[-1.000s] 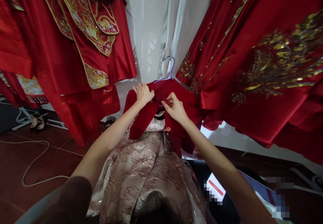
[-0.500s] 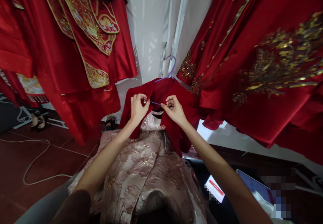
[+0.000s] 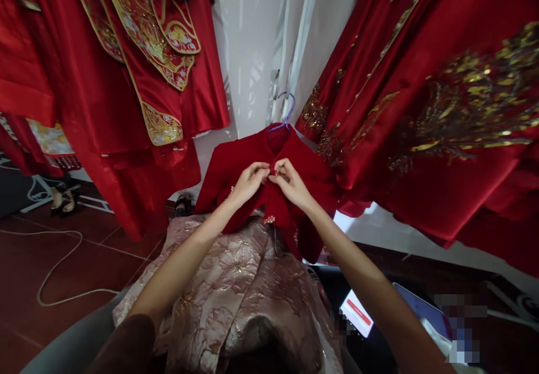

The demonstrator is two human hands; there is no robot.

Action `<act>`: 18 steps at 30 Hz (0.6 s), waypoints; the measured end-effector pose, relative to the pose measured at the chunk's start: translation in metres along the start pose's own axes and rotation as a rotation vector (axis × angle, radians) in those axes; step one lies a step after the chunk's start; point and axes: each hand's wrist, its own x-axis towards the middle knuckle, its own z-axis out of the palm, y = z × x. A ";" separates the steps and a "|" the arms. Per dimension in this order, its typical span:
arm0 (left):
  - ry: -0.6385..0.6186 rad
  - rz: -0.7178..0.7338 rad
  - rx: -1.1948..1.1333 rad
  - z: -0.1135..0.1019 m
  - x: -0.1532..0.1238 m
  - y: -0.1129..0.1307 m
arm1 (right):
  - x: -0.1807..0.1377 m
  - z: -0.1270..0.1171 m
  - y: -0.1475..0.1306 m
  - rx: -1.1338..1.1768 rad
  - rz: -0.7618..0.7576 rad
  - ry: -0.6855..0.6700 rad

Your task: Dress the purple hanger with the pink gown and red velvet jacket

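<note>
A dark red velvet jacket (image 3: 236, 166) hangs on a pale purple hanger (image 3: 286, 110) in the middle of the view, over a pink-and-gold brocade skirt (image 3: 236, 284). My left hand (image 3: 248, 183) and my right hand (image 3: 290, 183) meet at the jacket's front, just under the collar. Both pinch the two front edges together, fingers closed on the fabric. A small beaded clasp (image 3: 269, 219) shows lower on the front edge.
Red satin gowns with gold embroidery hang close on the left (image 3: 126, 82) and right (image 3: 442, 110). A white wall (image 3: 252, 54) lies behind. A white cable (image 3: 59, 267) trails over the dark red floor. A phone with a red label (image 3: 356, 312) lies lower right.
My left hand moved from the jacket's left shoulder to its front edge, then drew it to the right hand; the open front now lies closed, hiding the pale lining.
</note>
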 end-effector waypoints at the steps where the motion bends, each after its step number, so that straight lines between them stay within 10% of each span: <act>1: -0.017 -0.018 -0.072 0.000 -0.002 0.000 | -0.001 -0.001 0.001 0.039 0.028 0.002; 11: 0.187 0.119 0.056 -0.004 -0.011 -0.014 | -0.003 -0.004 0.013 0.239 0.122 -0.004; 18: -0.041 0.289 0.429 -0.009 -0.020 0.006 | -0.005 -0.007 0.015 0.128 0.029 -0.053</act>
